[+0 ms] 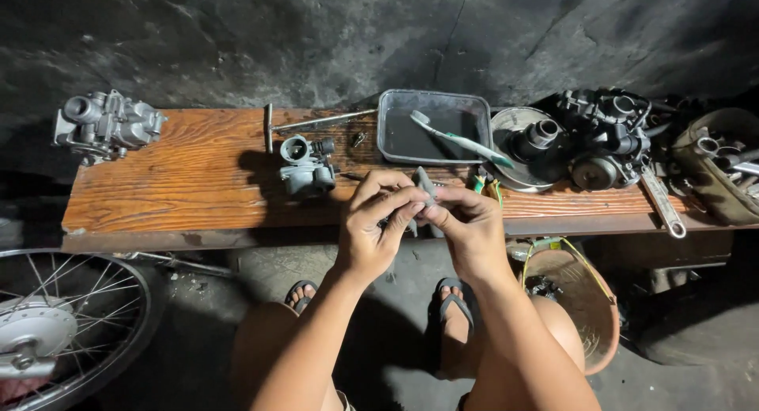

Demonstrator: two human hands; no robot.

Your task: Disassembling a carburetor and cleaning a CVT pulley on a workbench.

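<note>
Head camera looks down at us sitting low, with our knees apart and our feet in sandals (452, 307) on the dark floor. Near our right knee sits a brown bucket (581, 300) with some small bits inside. Off to our left lies a spoked wheel (59, 324).

Just above our knees, we hold both hands together in front of the table's edge. Our left hand (370, 231) and our right hand (468, 225) are touching at the fingertips. Between them we pinch a small grey metal part (425, 186). The grip of each hand is closed tight on that part, with the fingers curled in around it. We can see only the top of the part sticking up, so we cannot tell its full shape.

Behind our hands is the wooden table (190, 182). On it, just past our left hand, stands a small grey carburetor (307, 167). A long metal T-handle tool (312, 122) lies behind it. Straight ahead is a dark metal tray (395, 138) with a toothbrush (460, 141) lying across it. At the far left end sits a bigger carburetor (107, 125). To the right are a round metal bowl piece (528, 146), black engine parts (609, 134) and a wrench (662, 204).
</note>
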